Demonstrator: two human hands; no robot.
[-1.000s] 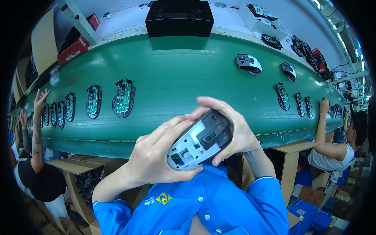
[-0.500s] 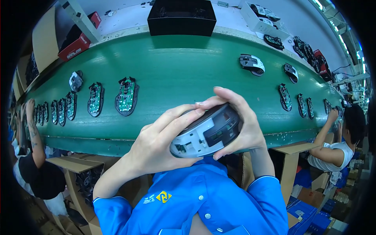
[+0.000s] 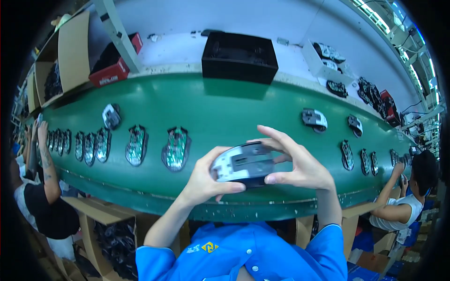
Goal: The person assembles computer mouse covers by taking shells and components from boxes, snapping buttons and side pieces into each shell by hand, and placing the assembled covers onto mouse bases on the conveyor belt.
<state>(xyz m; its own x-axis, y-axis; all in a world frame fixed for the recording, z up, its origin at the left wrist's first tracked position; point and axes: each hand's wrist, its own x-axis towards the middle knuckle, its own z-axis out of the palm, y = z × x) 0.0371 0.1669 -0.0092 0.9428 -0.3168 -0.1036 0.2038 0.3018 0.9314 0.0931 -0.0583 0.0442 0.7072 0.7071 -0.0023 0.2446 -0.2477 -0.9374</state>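
Between my two hands is a computer mouse (image 3: 246, 161) with a white and dark grey shell, held just above the green belt and slightly blurred by motion. My left hand (image 3: 202, 177) grips its white end, thumb along the near side. At the dark end, the thumb and fingers of my right hand (image 3: 302, 166) close on it from both sides, the index finger raised off. Nearest to my left hand lies an open mouse base with a green circuit board (image 3: 176, 149). A white-and-grey mouse (image 3: 314, 120) rests on the belt beyond my right hand.
Several more circuit-board bases (image 3: 136, 145) line the green conveyor belt (image 3: 225, 110) on both sides. A black box (image 3: 239, 69) and a white box with mouse parts (image 3: 323, 70) stand on the far ledge. Cardboard boxes (image 3: 101, 210) stand along the near edge. Co-workers work at far left and right.
My hands have tipped the mouse over, so its grey-and-white top now faces up. The view has shifted, and more of the far ledge and wall shows.
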